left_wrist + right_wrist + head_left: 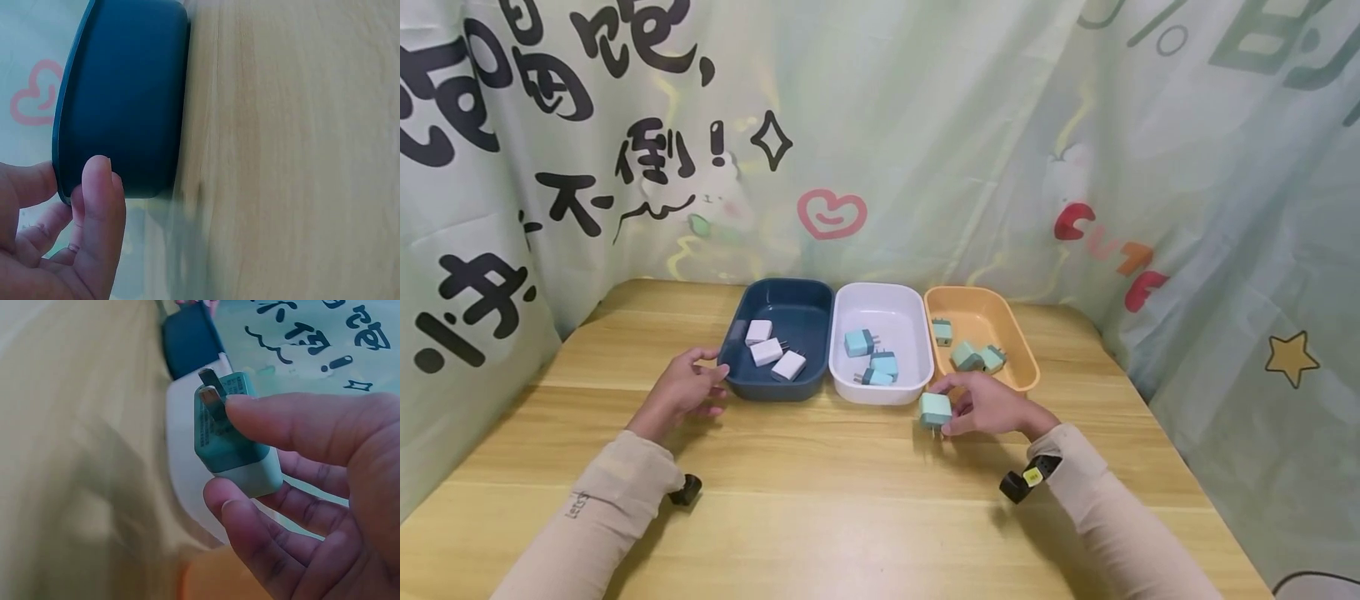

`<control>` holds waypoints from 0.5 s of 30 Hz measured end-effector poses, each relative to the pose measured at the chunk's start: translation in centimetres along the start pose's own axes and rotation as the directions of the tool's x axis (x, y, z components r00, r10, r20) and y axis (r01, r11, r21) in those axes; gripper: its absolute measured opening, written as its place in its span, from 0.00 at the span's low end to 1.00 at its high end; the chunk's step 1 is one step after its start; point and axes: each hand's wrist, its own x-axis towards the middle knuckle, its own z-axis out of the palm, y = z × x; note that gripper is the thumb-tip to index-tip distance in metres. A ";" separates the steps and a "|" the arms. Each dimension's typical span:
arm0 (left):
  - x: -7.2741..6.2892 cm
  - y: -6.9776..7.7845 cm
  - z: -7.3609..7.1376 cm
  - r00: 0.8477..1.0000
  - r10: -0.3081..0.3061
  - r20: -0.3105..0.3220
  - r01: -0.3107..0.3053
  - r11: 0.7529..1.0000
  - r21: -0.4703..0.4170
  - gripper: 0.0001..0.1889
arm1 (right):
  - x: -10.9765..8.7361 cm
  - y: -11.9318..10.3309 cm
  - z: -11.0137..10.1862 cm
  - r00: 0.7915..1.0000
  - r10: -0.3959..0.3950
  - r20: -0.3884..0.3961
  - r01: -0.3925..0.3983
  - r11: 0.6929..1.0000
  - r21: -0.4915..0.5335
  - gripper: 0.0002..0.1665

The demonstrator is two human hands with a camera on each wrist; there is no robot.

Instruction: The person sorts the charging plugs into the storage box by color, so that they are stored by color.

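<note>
My left hand (pixel 688 383) is at the near left corner of a dark blue tray (pixel 778 390); in the left wrist view the thumb and a finger grip its rim. Three white charger plugs (pixel 767 352) lie in that tray. Just in front of the white and orange trays, my right hand (pixel 988 406) pinches a green wall charger (pixel 935 410) between thumb and fingers. Its two metal prongs (pixel 212 394) face the thumb side in the right wrist view and point down in the head view.
Beside the blue tray stand a white tray (pixel 883 395) holding three light blue chargers (pixel 860 342) and an orange tray (pixel 992 304) holding three green chargers (pixel 967 357). All three trays stand side by side on a wooden table (pixel 820 508). A printed curtain (pixel 917 150) hangs behind.
</note>
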 end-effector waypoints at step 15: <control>-0.1 -0.1 0.0 1.000 0.011 -0.001 -0.011 1.000 -0.002 0.29 | 1.4 0.3 -4.7 0.990 0.066 -0.126 -0.063 0.998 0.029 0.26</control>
